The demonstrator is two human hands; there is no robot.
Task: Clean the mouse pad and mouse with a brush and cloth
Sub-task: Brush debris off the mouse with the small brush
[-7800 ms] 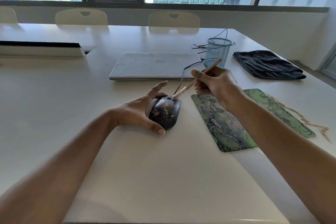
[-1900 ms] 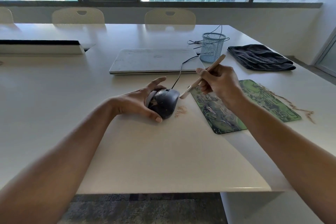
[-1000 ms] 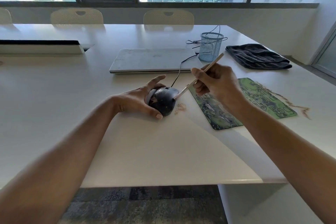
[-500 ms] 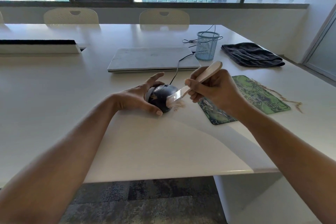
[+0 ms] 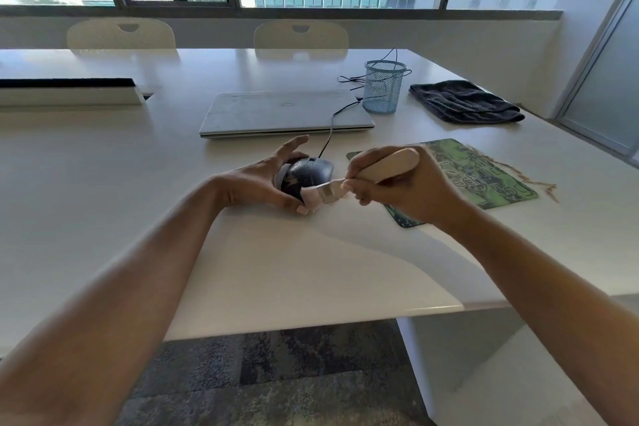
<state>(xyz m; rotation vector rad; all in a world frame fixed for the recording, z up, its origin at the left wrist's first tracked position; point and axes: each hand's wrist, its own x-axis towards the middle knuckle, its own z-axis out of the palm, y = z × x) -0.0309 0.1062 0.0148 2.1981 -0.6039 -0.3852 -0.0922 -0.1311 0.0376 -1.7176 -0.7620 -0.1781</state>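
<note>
A dark wired mouse (image 5: 313, 171) sits on the white table (image 5: 103, 183), and my left hand (image 5: 262, 180) grips its left side, thumb at the near edge. My right hand (image 5: 397, 190) holds a wooden-handled brush (image 5: 387, 166) whose bristles touch the mouse's near right side. To the right lies the green patterned mouse pad (image 5: 484, 176), partly hidden behind my right hand. A dark folded cloth (image 5: 463, 102) rests at the far right of the table.
A shut laptop (image 5: 283, 112) lies behind the mouse, its cable running to it. A blue mesh cup (image 5: 383, 86) stands beside the laptop. Brown crumbs (image 5: 549, 188) lie off the pad's right corner. The table's front edge is close below my forearms.
The brush has swept from the mouse's far right side down to its near edge. My right hand moved toward me and its handle now lies flatter. My left hand stayed on the mouse.
</note>
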